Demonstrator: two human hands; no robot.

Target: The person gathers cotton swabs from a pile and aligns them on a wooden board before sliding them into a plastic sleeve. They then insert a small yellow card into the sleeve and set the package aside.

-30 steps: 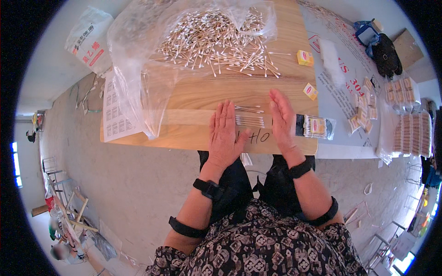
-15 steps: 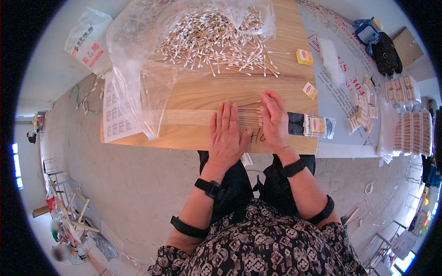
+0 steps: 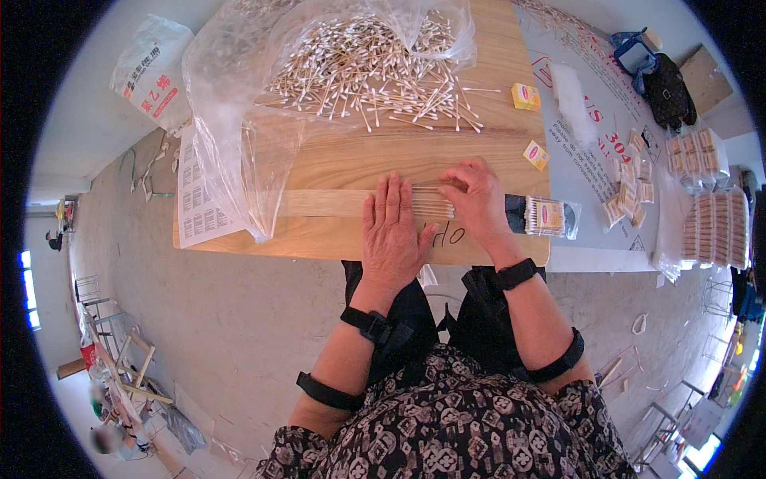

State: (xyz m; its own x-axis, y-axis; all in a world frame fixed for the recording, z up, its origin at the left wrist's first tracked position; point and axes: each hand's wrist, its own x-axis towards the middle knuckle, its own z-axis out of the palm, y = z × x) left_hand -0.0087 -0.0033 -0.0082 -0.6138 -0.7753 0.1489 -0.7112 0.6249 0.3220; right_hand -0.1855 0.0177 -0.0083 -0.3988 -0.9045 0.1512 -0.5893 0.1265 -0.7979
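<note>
Fingers of the left hand were straight and side by side, pointing up the frame; this hand lay flat, back to the camera, with the thumb spread to the right. The right hand, right of centre, was bent at the knuckles. Its thumb and forefinger came near each other at the upper right of a row of cotton swabs, but I could not tell if they were clamped on any swab.

The row lay crosswise in the middle of the frame, between both hands, and the left fingers hid its left ends. Black handwriting was partly covered by the left thumb. A clear plastic bag, cut off by the upper edge, partly covered a big swab pile. The dark patch beside the right hand was hard to make out.

The tabletop had wood grain, and at its right edge lay a swab packet with a yellow label. Further right was a grey printed sheet. Grey floor filled the lower left, where people appeared only blurred.
</note>
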